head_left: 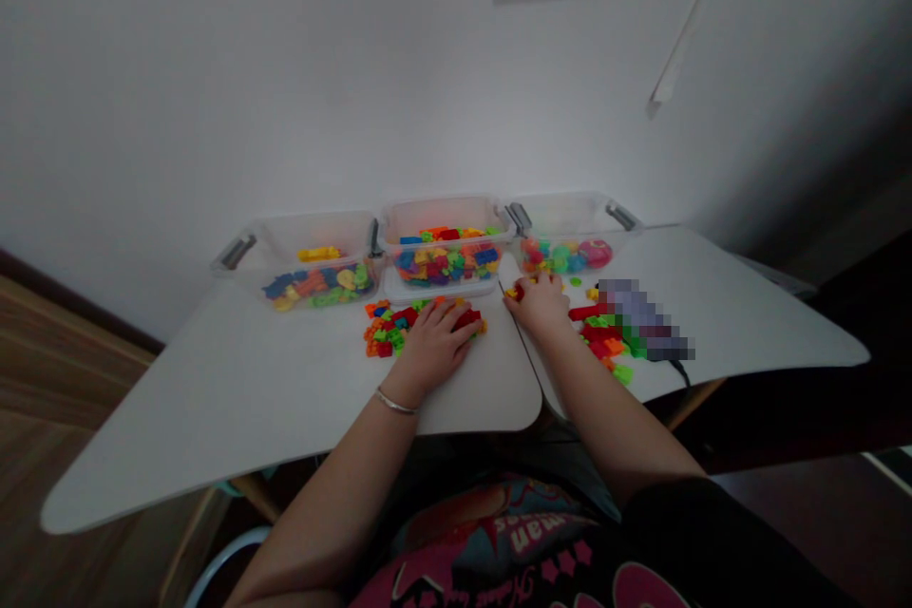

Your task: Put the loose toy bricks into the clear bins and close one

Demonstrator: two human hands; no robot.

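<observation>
My left hand [436, 339] lies palm down on the white table [235, 389], fingers spread over a pile of small coloured bricks [389, 328], its fingertips touching a red brick [468, 316]. A thin bracelet circles that wrist. My right hand [540, 302] rests further back on the second table, fingers curled around small red and yellow bricks [514, 291] just in front of the right bin. More red, green and orange bricks [602, 334] lie to the right of it.
Three clear plastic bins stand against the wall: left [303, 271], middle [446, 252] on a white lid, right [566, 242], each holding coloured pieces. A blurred patch with a black cable [676, 366] lies right. Two table tops meet at a seam [527, 351].
</observation>
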